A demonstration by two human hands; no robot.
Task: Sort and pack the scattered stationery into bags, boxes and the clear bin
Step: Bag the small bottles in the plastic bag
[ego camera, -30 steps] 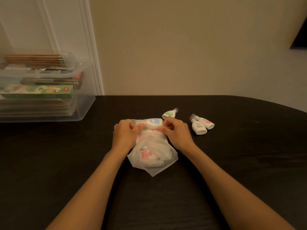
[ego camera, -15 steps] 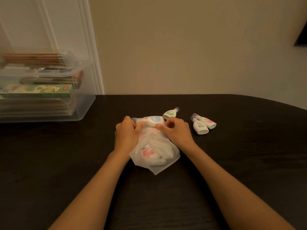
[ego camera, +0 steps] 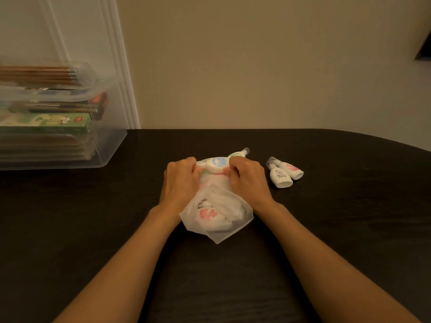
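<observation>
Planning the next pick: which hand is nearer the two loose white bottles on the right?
Right. The right hand grips the bag just left of the two bottles, not touching them; the left hand is farther left, across the bag.

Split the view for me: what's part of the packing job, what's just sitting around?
Job: left hand, right hand, both gripping the frosted bag at its mouth; blue-label bottle at that mouth; green-label bottle behind it; two loose bottles to the right; clear bin.
Idle: green box and pencil packs already in the bin; door frame; table.
</observation>
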